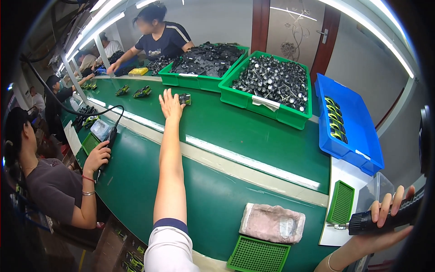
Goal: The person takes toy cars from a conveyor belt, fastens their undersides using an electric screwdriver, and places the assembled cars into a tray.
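Observation:
My left arm stretches far over the green work surface. At its end, my left hand is open, fingers extended, beside a small black and lime-green part. The thumb appears to meet or overlap the near edge of that part; I cannot tell if they touch. Two similar black and green parts, the nearer one included, lie left of the hand. At the lower right, my right hand is closed around a black electric screwdriver, its bit pointing left over a white board.
Two green bins stand beyond: one of flat black pieces, one of small black and metal pieces. A blue bin holds several black-green parts. Green mesh trays and a pinkish padded tray lie nearer. A co-worker's hand grips another screwdriver.

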`<state>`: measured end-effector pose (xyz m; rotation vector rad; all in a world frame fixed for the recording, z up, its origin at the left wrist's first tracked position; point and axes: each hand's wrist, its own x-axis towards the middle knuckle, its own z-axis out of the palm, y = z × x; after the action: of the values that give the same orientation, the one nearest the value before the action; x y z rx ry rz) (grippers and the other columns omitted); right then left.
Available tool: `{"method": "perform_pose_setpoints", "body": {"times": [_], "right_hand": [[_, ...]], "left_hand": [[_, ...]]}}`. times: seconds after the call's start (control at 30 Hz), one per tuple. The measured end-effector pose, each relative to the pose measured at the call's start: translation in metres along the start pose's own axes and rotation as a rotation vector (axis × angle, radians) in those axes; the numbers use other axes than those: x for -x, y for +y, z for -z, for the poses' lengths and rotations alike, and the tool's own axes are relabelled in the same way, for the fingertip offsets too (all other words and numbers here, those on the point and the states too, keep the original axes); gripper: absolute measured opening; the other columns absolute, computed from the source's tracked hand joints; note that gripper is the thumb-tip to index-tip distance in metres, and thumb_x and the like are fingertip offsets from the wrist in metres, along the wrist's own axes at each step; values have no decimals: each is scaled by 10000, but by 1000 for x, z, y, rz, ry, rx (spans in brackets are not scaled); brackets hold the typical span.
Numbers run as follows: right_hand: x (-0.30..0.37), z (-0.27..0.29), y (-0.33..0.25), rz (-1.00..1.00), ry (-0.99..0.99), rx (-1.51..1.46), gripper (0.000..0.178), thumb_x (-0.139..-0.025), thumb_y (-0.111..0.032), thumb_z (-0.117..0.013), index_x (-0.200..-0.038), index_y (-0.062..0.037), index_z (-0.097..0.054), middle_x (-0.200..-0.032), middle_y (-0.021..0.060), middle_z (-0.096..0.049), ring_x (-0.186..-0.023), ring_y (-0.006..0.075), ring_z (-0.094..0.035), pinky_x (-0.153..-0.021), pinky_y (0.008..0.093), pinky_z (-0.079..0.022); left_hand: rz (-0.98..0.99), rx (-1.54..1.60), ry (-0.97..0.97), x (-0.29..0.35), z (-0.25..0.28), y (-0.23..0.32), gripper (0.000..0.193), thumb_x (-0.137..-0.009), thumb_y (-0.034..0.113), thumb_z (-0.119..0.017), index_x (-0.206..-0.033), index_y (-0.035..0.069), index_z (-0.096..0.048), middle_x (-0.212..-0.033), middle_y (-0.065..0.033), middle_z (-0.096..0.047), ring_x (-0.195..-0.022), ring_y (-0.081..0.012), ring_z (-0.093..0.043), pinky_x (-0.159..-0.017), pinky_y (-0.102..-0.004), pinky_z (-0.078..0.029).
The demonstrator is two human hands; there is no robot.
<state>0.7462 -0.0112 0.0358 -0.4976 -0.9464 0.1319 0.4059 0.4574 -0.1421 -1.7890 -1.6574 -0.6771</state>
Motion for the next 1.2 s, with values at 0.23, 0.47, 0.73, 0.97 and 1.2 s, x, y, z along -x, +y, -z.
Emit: {"method": "perform_pose_setpoints", "body": {"times": [0.23,0.47,0.73,0.97,1.2], "right_hand": [[3,-4,-1,-9,-2,26,634,-824,-359,-469,-1230,69,-235,-743,46,-330,-455,65,-356,-352,180,-340],[-1,3,-2,-169,-105,-166,710,-722,-401,-646,-1175,32,-311,-762,29,-315,-546,75,-365,-483,202,-345],[-8,9,18,-296,-384,-121,777,-684,-605,-561,-1141,2,-401,-765,47,-369,-586,109,-398,-531,252,-351],[20,-1,23,-346,-438,-238,864,-669,-752,-396,-1166,-45,-396,-764,43,-394,-556,125,-413,-528,280,-364],[82,26,24,-417,-488,-272,901,-643,-791,-316,-1178,-66,-331,-699,52,-430,-484,125,-458,-460,272,-413]], "left_hand": [[297,271,-347,3,-8,-1,462,-702,289,-661,-1078,158,-426,-1040,-215,-494,-1038,-367,-444,-946,-511,-254],[-61,1076,-225,51,99,82,268,-766,162,-597,-970,39,-474,-882,-129,-534,-835,-285,-510,-727,-369,-408],[-981,1291,-548,176,289,146,396,-634,95,-697,-992,64,-531,-1101,-204,-458,-971,-358,-473,-820,-404,-398],[-1048,1273,-535,205,291,150,369,-644,140,-686,-974,74,-535,-1124,-179,-457,-982,-345,-468,-829,-402,-404],[-1062,1216,-512,203,291,144,340,-652,94,-659,-975,98,-553,-1169,-124,-458,-1038,-317,-439,-870,-397,-378]]}}
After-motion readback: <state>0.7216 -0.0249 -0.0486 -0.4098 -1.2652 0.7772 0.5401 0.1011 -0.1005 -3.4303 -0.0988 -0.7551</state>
